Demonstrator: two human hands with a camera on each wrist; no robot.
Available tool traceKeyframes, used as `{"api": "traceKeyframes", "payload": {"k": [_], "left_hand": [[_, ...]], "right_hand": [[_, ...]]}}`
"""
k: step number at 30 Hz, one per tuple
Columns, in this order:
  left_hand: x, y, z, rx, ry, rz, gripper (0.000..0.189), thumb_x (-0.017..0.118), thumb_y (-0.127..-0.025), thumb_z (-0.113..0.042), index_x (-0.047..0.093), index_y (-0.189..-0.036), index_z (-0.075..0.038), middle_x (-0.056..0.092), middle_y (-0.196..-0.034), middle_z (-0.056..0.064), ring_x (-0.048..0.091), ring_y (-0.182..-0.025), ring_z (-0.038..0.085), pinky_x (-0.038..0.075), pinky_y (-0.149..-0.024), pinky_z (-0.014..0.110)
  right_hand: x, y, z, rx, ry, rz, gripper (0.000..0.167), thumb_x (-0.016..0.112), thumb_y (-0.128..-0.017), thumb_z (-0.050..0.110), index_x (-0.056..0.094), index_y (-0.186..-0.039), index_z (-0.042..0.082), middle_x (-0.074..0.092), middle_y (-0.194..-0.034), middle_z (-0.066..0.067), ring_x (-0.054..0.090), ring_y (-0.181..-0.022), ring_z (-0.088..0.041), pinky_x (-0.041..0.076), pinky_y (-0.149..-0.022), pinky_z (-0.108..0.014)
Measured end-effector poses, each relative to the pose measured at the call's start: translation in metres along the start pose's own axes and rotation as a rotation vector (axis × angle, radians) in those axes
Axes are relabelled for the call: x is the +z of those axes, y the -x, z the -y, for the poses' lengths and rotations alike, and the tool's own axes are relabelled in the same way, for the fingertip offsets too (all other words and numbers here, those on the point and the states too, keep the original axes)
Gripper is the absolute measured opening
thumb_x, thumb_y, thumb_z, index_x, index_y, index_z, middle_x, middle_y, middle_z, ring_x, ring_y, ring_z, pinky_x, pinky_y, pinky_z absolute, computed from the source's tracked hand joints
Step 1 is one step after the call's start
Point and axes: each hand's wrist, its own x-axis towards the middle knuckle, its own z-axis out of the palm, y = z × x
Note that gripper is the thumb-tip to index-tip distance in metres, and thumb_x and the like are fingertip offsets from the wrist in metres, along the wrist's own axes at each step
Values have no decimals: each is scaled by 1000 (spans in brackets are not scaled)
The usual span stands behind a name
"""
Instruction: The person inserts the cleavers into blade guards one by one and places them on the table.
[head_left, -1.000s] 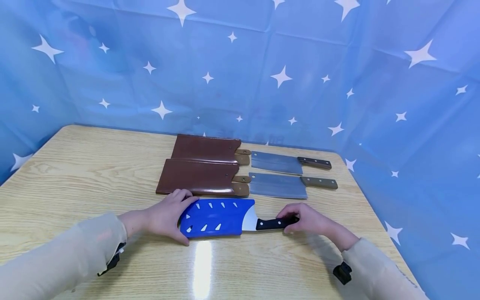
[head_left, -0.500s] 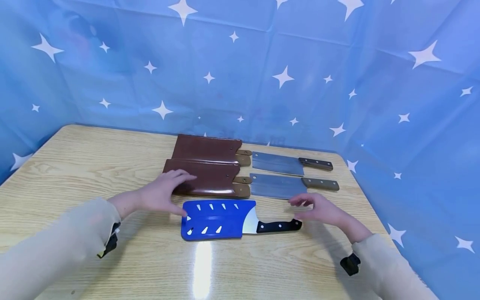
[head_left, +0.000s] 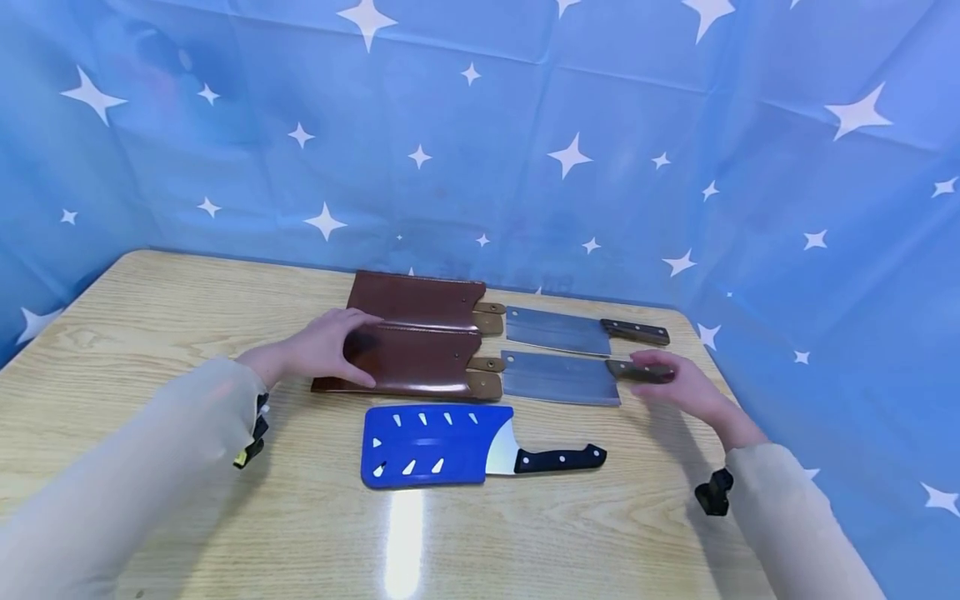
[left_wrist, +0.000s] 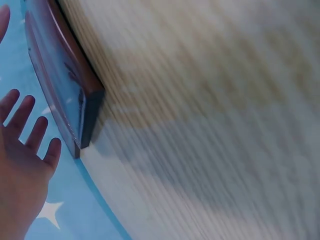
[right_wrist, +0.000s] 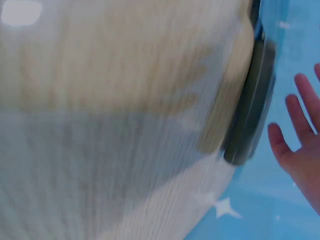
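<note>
My left hand (head_left: 318, 346) is spread above the left end of the nearer brown leather knife sheath (head_left: 420, 360). In the left wrist view, its fingers stand apart beside that sheath (left_wrist: 70, 65). Over on the right, my right hand (head_left: 684, 385) hovers at the handle (head_left: 624, 371) of the nearer cleaver (head_left: 558, 377), thumb and fingers apart. That handle (right_wrist: 250, 105) shows free of the fingers in the right wrist view. The cleaver's bare blade lies flat, its front end by the sheath's mouth. Closer to me, a black-handled knife (head_left: 562, 460) lies in a blue plastic blade cover (head_left: 427, 442).
A second brown sheath (head_left: 416, 300) and a second bare cleaver (head_left: 557, 330) lie in line behind the nearer pair. The wood-grain table (head_left: 247, 542) ends at a blue curtain (head_left: 480, 167) with white stars.
Both hands have let go of the blue-covered knife and moved away from me. The left went to the nearer sheath, the right to the nearer cleaver's handle. The covered knife stays on the table.
</note>
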Motion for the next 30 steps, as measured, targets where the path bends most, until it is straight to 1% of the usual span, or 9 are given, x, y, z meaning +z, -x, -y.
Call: {"api": "traceKeyframes", "payload": {"k": [3,5,7,12,18,20,22,26,30], "left_hand": [[0,-6,6,-33,-1,7,97,81,-63,-50,39,-141,-10,41,-142,14,35,-128,33,30,-105,55],[0,-10,9,-43,-8,7,98,81,-63,-51,39,-141,-10,41,-142,15,35,-127,33,30,-105,56],[1,-13,12,-45,-25,4,98,80,-63,-53,39,-141,-9,41,-142,15,35,-127,33,30,-105,55],[3,-19,17,-50,-67,5,98,78,-64,-56,40,-140,-8,43,-140,15,36,-126,34,27,-104,57],[4,-17,18,-29,-111,12,97,77,-63,-58,42,-139,-8,43,-138,15,36,-125,34,27,-100,58],[5,-16,17,-25,-123,18,98,76,-63,-58,42,-139,-8,43,-136,15,36,-124,33,28,-99,56],[5,-15,16,-28,-132,31,100,76,-62,-60,42,-140,-8,43,-135,15,35,-123,33,27,-98,56],[6,-13,14,-40,-160,84,111,76,-58,-64,36,-144,-6,36,-137,17,31,-125,34,22,-101,58],[7,-11,11,-36,-213,127,121,75,-54,-69,30,-147,-6,31,-140,19,28,-126,35,20,-102,57]], "right_hand": [[-8,-5,-7,33,6,-27,63,65,-88,27,40,-138,-2,40,-139,-25,38,-126,-43,41,-93,-47],[-11,-8,-10,49,9,-41,65,65,-88,28,38,-139,-2,37,-141,-26,34,-128,-44,36,-97,-55],[-13,-12,-12,65,14,-49,67,66,-87,29,38,-139,-2,35,-142,-27,31,-130,-46,31,-98,-59],[-14,-18,-17,112,32,-48,71,68,-85,31,36,-140,-2,31,-143,-30,25,-132,-49,30,-99,-61],[-14,-22,-31,145,43,-25,73,67,-85,33,35,-141,-2,27,-144,-32,20,-132,-52,27,-99,-63],[-14,-23,-35,151,45,-3,72,67,-85,33,36,-140,-2,28,-143,-32,21,-131,-53,29,-99,-63],[-13,-24,-38,146,61,12,70,68,-85,32,40,-138,-3,33,-140,-32,30,-127,-51,33,-96,-60],[-11,-27,-43,126,121,23,60,71,-82,26,49,-130,-5,45,-128,-30,49,-108,-39,42,-85,-45],[-11,-30,-47,112,163,15,50,71,-82,21,56,-123,-4,51,-120,-28,53,-96,-30,42,-77,-35]]}}
